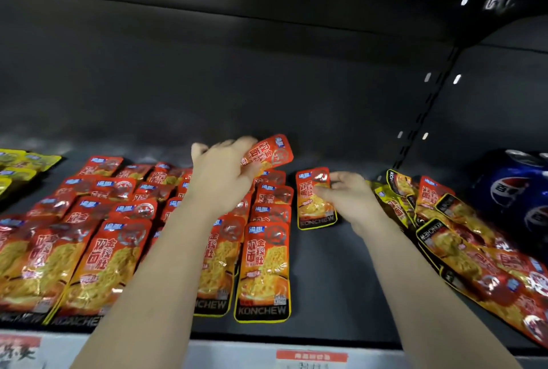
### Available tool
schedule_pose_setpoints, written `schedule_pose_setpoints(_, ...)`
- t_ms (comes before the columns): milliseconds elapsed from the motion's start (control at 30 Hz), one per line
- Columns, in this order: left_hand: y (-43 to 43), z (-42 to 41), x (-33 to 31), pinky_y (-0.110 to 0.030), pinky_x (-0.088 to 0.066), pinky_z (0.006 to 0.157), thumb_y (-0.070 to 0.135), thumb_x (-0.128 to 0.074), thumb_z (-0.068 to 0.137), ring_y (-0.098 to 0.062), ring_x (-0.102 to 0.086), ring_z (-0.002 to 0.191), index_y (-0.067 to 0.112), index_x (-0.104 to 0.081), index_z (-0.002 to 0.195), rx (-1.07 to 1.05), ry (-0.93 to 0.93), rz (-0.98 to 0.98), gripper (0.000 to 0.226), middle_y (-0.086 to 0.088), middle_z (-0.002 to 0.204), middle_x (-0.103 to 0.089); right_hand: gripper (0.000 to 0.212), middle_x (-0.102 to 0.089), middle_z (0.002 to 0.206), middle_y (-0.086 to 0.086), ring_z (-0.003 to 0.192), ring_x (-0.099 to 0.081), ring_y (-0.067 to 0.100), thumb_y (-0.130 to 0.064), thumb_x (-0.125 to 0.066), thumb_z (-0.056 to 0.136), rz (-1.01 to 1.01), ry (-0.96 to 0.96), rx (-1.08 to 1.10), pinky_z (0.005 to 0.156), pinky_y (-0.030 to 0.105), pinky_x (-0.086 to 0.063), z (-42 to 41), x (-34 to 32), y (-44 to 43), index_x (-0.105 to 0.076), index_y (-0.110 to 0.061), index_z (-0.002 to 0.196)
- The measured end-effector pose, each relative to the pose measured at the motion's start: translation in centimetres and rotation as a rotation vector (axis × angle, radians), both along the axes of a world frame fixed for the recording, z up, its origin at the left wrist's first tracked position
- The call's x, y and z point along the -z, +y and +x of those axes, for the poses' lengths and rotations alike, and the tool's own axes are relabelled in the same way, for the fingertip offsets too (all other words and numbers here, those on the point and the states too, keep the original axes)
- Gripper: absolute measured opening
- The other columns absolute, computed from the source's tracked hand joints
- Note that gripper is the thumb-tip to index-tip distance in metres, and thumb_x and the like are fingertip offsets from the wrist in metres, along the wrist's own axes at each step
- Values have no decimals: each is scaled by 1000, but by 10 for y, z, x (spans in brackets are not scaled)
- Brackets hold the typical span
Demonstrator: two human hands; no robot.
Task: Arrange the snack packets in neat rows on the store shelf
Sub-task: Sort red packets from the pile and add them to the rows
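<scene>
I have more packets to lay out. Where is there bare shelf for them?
The widest bare strip runs between the neat rows and the loose pile, holding only the lone packet the right hand holds. A bare band lies behind the rows, along the back wall. Left of the strip and toward the cola bottles it is crowded.

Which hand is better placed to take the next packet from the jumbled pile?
Right: the right hand lies next to the jumbled pile, pinching a lone packet; the left hand grips a raised packet over the rows.
</scene>
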State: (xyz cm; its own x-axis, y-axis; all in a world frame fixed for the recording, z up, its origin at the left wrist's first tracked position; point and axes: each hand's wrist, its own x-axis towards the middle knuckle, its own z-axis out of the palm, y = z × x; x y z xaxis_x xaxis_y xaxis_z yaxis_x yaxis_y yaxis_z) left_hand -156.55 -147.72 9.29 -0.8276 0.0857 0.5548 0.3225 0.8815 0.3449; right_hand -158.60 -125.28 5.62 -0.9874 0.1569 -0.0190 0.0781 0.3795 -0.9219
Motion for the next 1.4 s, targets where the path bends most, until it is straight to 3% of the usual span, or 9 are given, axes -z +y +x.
schedule_pose_setpoints(133,1,-1,1,-34,-20,91,33,-54,95,-22,-57,107,23,-55,125,-2,6,3,31,2,113,-65,38,-72,97,9,87,-72,23,-15,-77,81,45,8,-6,89,44,-56,1,5,-2,-63,-12,116)
schedule_pose_setpoints(267,4,1,-3,-35,-21,93,33,-54,95,-23,-57,110,21,-55,126,17,16,18,33,-1,119,-64,35,-73,88,10,85,-72,25,-10,-74,84,48,58,-28,91,47,-54,5,0,-4,-65,-9,118)
schedule_pose_setpoints(467,6,3,-4,-36,-21,100,32,-54,96,-23,-55,114,21,-54,129,-4,-12,67,35,-1,121,-63,76,-71,95,8,92,-69,21,-19,-80,79,169,51,-30,90,40,-53,5,-1,-5,-43,-10,144)
schedule_pose_setpoints(700,7,0,0,-37,-21,101,33,-55,96,-22,-56,113,21,-53,127,7,-31,72,34,0,120,-63,70,-64,74,-9,88,-64,13,-24,-76,83,356,105,-55,82,26,-45,6,-3,-12,-44,-9,143)
schedule_pose_setpoints(833,8,-2,1,-38,-22,99,34,-54,95,-22,-58,108,22,-53,124,24,-35,89,32,2,116,-64,56,-71,107,7,100,-66,20,-25,-76,83,428,136,-46,88,32,-49,7,-3,-13,-58,0,129)
schedule_pose_setpoints(967,11,-2,0,-38,-24,97,36,-55,94,-24,-59,104,21,-54,119,55,-16,123,29,1,111,-65,63,-50,74,-8,75,-52,11,-27,-80,79,505,193,-29,64,21,-38,7,-3,-11,-54,-12,135)
schedule_pose_setpoints(1133,9,0,-3,-50,-44,95,35,-61,89,-22,-63,93,19,-57,103,140,-43,306,22,4,100,-66,44,-47,92,-1,80,-48,11,-37,-72,84,583,269,15,72,21,-34,3,-1,-5,-62,-18,122)
schedule_pose_setpoints(1300,13,5,-4,-42,-56,87,28,-71,83,-8,-67,97,35,-47,118,378,-218,626,43,11,107,-68,25,-53,95,2,82,-55,15,-27,-63,90,607,241,72,75,22,-37,-3,-1,5,-67,-21,113)
schedule_pose_setpoints(1400,19,7,-2,-44,-57,86,19,-74,83,-12,-67,101,36,-42,123,547,-344,668,53,6,110,-68,25,-64,103,7,97,-62,25,-22,-61,87,644,189,82,82,28,-47,-5,-2,12,-69,-22,111)
